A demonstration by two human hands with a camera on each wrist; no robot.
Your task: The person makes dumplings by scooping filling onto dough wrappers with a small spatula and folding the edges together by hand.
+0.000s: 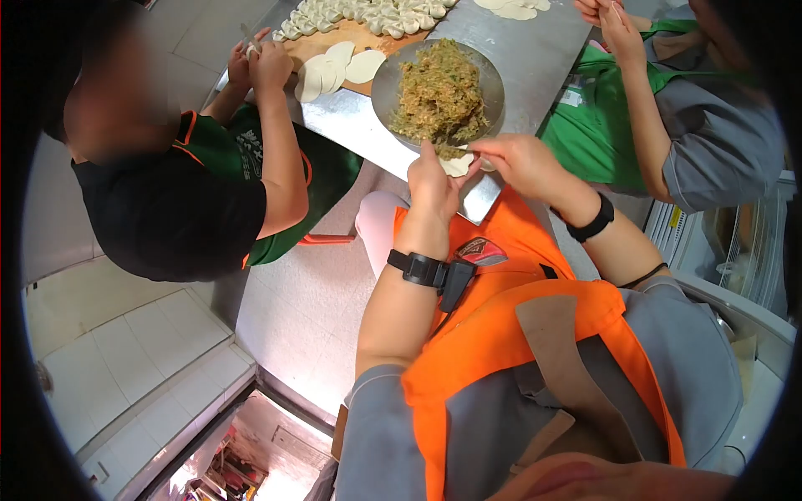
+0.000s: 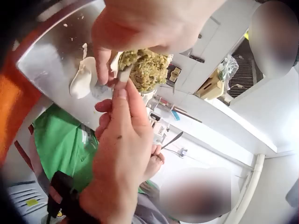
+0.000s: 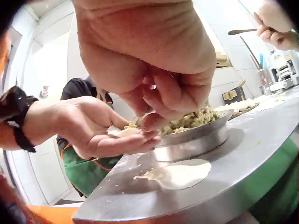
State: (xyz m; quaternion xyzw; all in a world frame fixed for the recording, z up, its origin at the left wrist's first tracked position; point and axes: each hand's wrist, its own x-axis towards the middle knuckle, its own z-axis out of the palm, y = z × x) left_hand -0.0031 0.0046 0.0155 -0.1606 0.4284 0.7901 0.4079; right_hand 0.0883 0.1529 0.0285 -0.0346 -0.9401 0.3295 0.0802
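My left hand [image 1: 430,184] is palm up, its fingers fairly straight under a round dough wrapper [image 1: 456,166]. A dab of filling sits on this wrapper. Between thumb and fingers, my right hand [image 1: 526,169] pinches a small flat spreader [image 2: 124,74], its tip over the wrapper at the bowl's near edge. The wide metal bowl [image 1: 386,113] is heaped with greenish chopped filling [image 1: 440,88]. In the right wrist view the right hand [image 3: 145,60] hides most of the spreader. Below it, loose wrappers [image 3: 182,174] lie on the steel table [image 3: 140,204].
Pleated dumplings [image 1: 368,15] crowd a wooden board [image 1: 355,35] behind the bowl, with several wrappers [image 1: 322,75] at its edge. A person in a dark green apron [image 1: 288,217] works at left, another in a green apron [image 1: 585,125] at right. More wrappers [image 1: 511,8] lie farther back.
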